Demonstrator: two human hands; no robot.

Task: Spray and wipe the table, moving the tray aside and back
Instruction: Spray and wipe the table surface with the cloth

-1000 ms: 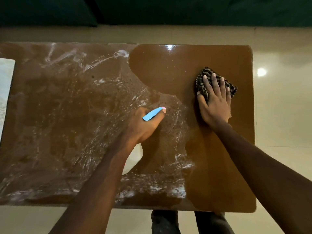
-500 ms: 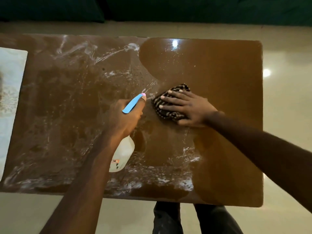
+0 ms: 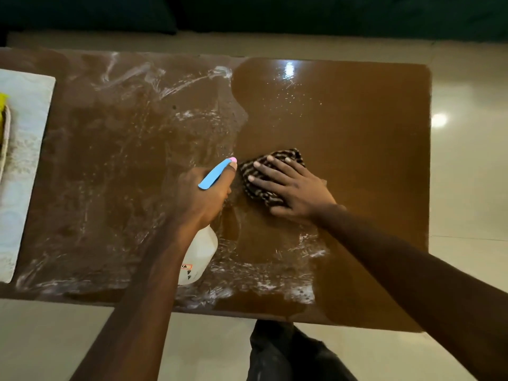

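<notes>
The brown table (image 3: 371, 127) is glossy on its right part and streaked with white foam over the left and middle. My left hand (image 3: 203, 196) grips a white spray bottle (image 3: 199, 254) with a blue trigger head, its nozzle pointing toward the cloth. My right hand (image 3: 291, 185) lies flat, fingers spread, pressing a dark striped cloth (image 3: 264, 171) onto the table's middle, right beside the nozzle. A pale patterned tray (image 3: 24, 171) sits at the table's left end, partly out of frame.
A yellow object (image 3: 3, 105) and a curved rim rest on the tray at the far left edge. Pale tiled floor (image 3: 467, 166) surrounds the table. My dark trousers (image 3: 286, 353) show below the near edge. A dark sofa runs along the top.
My right hand slid the cloth from the table's right part leftward to the middle, next to the spray nozzle. The left hand with the bottle stayed near the middle. The view shifted slightly.
</notes>
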